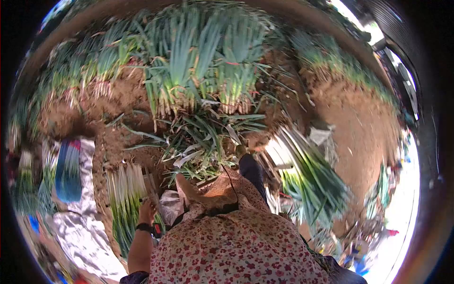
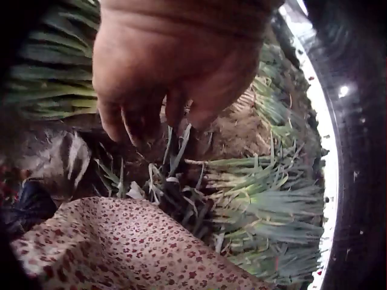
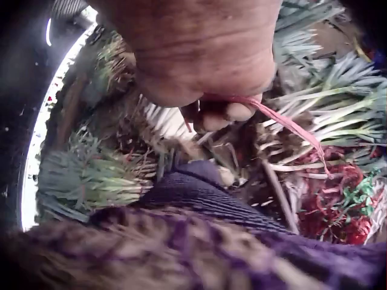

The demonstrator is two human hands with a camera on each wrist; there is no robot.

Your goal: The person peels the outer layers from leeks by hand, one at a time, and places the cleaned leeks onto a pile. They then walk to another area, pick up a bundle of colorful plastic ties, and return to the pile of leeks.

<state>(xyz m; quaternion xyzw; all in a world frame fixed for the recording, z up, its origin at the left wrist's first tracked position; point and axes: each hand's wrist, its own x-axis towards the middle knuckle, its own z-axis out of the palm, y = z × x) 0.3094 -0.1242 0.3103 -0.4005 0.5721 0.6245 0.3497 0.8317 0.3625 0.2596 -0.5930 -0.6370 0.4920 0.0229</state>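
Note:
My left hand [image 1: 147,211] hangs beside a bundle of green onions [image 1: 127,189] with white stalks upward and green leaves toward me. In the left wrist view the left hand [image 2: 175,78] has loosely bent fingers pointing down, nothing visible between them. My right hand [image 3: 205,66] shows only in the right wrist view. Its curled fingers grip a thin pink-red tie strip [image 3: 290,125], whose loose end trails to the right. Several red and green strips [image 3: 341,205] lie in a pile close by. A larger fanned bundle of green onions [image 1: 312,180] lies at my right.
Upright bunches of green onions [image 1: 203,52] stand in rows on brown soil [image 1: 359,128] ahead. Loose trimmed leaves [image 1: 203,132] are heaped before my feet. Pale sheeting [image 1: 80,236] covers ground at the left, with a blue-wrapped bundle [image 1: 68,173] on it. A floral apron [image 1: 227,246] covers my lap.

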